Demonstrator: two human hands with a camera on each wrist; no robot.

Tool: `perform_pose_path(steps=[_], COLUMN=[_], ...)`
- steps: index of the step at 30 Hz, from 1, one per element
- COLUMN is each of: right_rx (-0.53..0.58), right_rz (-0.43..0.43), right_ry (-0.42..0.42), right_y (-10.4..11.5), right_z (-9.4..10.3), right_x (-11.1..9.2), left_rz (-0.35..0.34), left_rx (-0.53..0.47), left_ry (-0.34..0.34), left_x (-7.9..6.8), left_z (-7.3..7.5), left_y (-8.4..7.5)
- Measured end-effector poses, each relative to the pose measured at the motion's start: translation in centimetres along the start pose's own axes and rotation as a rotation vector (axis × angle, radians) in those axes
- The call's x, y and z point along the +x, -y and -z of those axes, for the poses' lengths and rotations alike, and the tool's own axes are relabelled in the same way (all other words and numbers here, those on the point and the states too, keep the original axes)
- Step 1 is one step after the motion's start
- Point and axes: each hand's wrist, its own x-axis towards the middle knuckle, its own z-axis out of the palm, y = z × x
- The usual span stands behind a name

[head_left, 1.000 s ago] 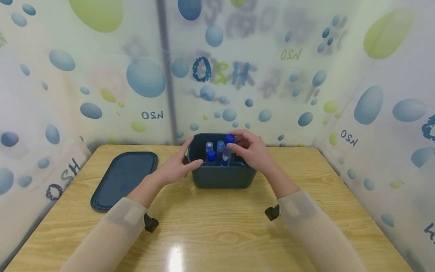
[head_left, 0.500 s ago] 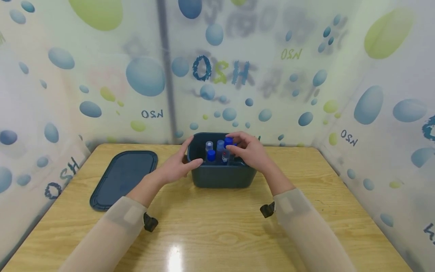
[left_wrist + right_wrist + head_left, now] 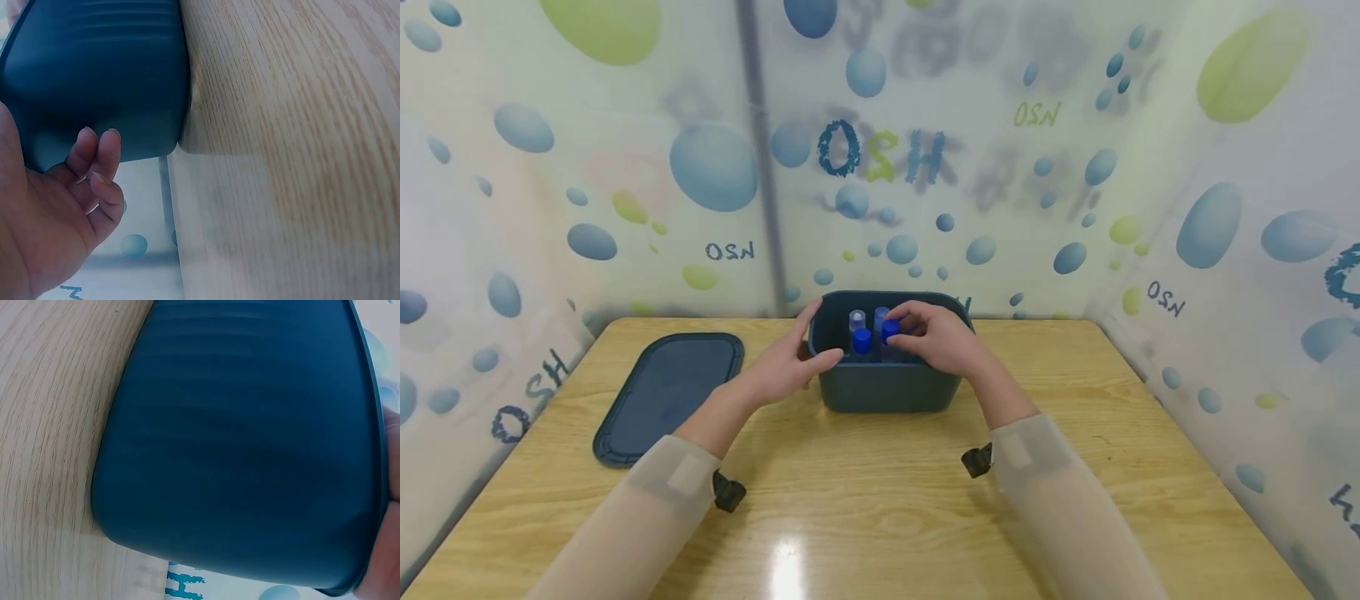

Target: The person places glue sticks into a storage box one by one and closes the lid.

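Observation:
A dark blue-green plastic bin [image 3: 891, 390] stands on the table, several upright tubes inside it. My right hand [image 3: 945, 337] reaches in over the right rim and pinches the blue cap of a blue-capped tube [image 3: 891, 330]; the tube's lower part is hidden in the bin. My left hand [image 3: 778, 367] rests at the bin's left end, thumb by the front rim and index finger stretched along the side. In the left wrist view, its other fingers [image 3: 107, 156] bend loosely beside the bin's outer wall. Left of the held tube is another blue-capped tube [image 3: 862, 341], with a clear-topped tube [image 3: 857, 321] behind.
A dark blue lid [image 3: 673, 396] lies flat on the wooden table [image 3: 880, 500] at the left. Behind the bin hangs a white curtain [image 3: 1015, 208] with printed pebbles, and it also closes in both sides.
My right hand has lowered the blue-capped tube deeper into the bin and moved slightly left; its red-and-white label is now out of sight. My left hand keeps its place at the bin.

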Motion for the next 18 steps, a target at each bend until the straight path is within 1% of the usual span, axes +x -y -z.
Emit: perform_pose_path(steps=[7, 18], right_rx=[-0.008, -0.006], right_rz=[-0.033, -0.06], right_ry=[0.023, 0.04], right_y=[0.17, 0.36], right_z=[-0.18, -0.23], right_x=[0.12, 0.2], left_rz=[0.014, 0.008], left_rx=[0.013, 0.01], left_ry=[-0.005, -0.008], left_x=[0.0, -0.02], left_z=[0.0, 0.04], left_y=[0.01, 0.15])
